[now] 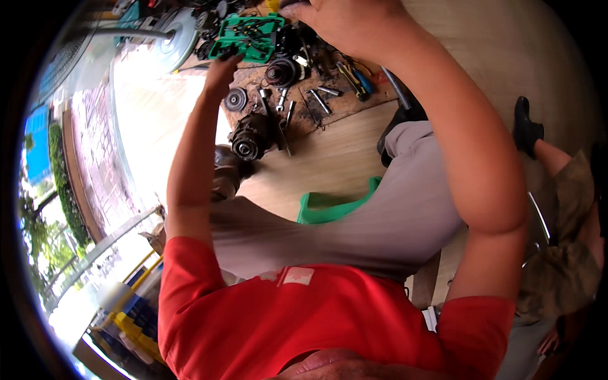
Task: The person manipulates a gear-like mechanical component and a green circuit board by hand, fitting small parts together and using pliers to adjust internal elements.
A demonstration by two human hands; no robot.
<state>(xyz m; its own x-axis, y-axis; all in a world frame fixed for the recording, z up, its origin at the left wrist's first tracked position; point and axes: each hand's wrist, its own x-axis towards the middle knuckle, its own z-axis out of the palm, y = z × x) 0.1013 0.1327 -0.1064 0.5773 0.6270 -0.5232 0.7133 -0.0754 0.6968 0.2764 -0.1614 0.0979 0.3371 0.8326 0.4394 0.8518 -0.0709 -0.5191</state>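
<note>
My left hand [223, 71] reaches forward to the near left corner of an open green tool case [280, 25]. Its fingers are dark and blurred against the dark parts there, so their grip is unclear. At the top edge, my right hand [326, 22] is partly cut off by the frame. A dark shape shows by its fingertips, too little to name. Below the case lie a dark round pulley-like part [282, 73], a smaller grooved pulley [235, 99] and a combination wrench [281, 100]. A dark, greasy machine unit with a pulley [251, 137] sits at the board's near left edge.
Hand tools with yellow and blue handles [361, 79] lie right on the brown work board [345, 111]. A green plastic stool [339, 212] is below me. A fan's round base [174, 41] stands far left. Another person's dark boot [527, 123] is at right.
</note>
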